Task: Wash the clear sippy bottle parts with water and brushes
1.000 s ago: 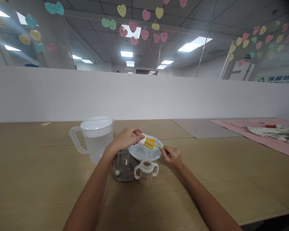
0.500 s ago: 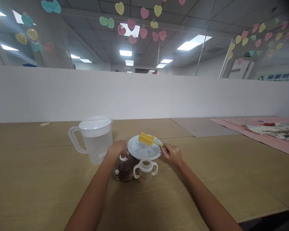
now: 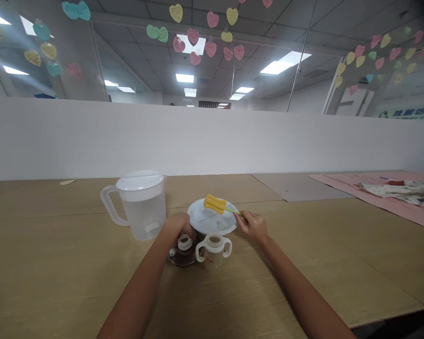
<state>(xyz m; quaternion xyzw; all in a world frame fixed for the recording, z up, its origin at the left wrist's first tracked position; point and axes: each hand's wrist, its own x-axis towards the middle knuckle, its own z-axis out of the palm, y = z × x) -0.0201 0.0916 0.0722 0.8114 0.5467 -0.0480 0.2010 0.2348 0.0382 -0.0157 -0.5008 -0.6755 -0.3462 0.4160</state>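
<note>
My left hand (image 3: 179,226) is closed, its fingers curled down behind a white ring-shaped collar (image 3: 184,242) over a dark brown round dish (image 3: 183,260). What those fingertips grip is hidden. Between thumb and fingers, my right hand (image 3: 253,227) pinches the thin green handle of a yellow sponge brush (image 3: 215,204). Its sponge head hovers above a white plate (image 3: 198,220), on which a thin stick and a small pale piece lie. In front of the plate stands an uncapped clear baby bottle (image 3: 214,256) with two white handles, close beside the dark dish.
A lidded translucent pitcher (image 3: 143,202) stands left of my left hand. On the far right, a pink cloth (image 3: 339,181) carries patterned fabric and a pen. A white wall (image 3: 205,141) with glass above borders the back of the wooden table (image 3: 74,263).
My left hand has shifted slightly right, and the white collar now sits lower with its opening more toward me. My right hand and the sponge brush have barely moved.
</note>
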